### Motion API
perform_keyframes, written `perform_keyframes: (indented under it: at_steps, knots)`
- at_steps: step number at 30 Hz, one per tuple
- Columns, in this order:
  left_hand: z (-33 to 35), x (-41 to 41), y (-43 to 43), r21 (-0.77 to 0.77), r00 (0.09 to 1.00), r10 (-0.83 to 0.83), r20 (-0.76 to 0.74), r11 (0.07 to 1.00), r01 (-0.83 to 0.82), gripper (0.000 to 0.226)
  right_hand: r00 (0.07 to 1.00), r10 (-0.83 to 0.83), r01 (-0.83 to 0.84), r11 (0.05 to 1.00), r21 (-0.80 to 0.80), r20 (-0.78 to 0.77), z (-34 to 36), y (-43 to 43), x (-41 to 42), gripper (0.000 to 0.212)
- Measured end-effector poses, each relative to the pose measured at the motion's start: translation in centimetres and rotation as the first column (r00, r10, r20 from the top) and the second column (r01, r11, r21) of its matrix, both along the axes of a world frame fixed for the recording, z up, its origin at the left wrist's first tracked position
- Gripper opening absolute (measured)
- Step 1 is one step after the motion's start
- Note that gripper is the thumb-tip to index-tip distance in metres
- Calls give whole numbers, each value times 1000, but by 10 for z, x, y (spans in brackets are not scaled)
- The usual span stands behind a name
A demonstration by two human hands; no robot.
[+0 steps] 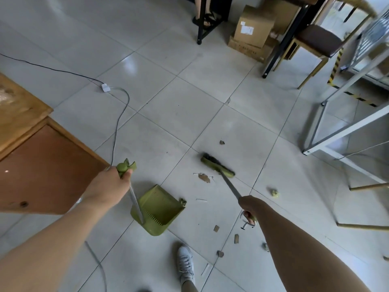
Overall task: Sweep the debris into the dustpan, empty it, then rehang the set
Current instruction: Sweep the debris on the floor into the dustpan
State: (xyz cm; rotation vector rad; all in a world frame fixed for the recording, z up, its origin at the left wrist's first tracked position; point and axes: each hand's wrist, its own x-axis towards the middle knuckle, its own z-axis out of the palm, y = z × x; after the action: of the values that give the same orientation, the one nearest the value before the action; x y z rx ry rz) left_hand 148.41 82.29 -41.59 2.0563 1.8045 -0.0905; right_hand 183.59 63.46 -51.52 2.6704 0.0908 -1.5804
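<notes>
Green dustpan (160,209) upright on floor — broom (217,165) beyond, debris (204,178) btwn.

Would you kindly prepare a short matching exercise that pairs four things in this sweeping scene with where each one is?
Things:
1. dustpan
2. broom head
3. cardboard boxes
4. white sneaker

Places:
A. stacked under the far table
B. on the floor, handle in the left hand
C. bottom centre, on the person's foot
D. out ahead, on the pole in the right hand

Pairs: 1-B, 2-D, 3-A, 4-C
</notes>
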Motion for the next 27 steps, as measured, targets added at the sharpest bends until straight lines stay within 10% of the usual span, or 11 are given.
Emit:
perform_keyframes:
  at_steps: [12,27]
  knots:
    - [4,-86,-58,62,991,-131,-40,989,133,45,997,-12,17,997,75,-76,40,-85,-110,19]
    - [17,-72,-75,23,996,-84,-25,996,84,41,993,-95,69,948,310,69,81,-40,-30,10]
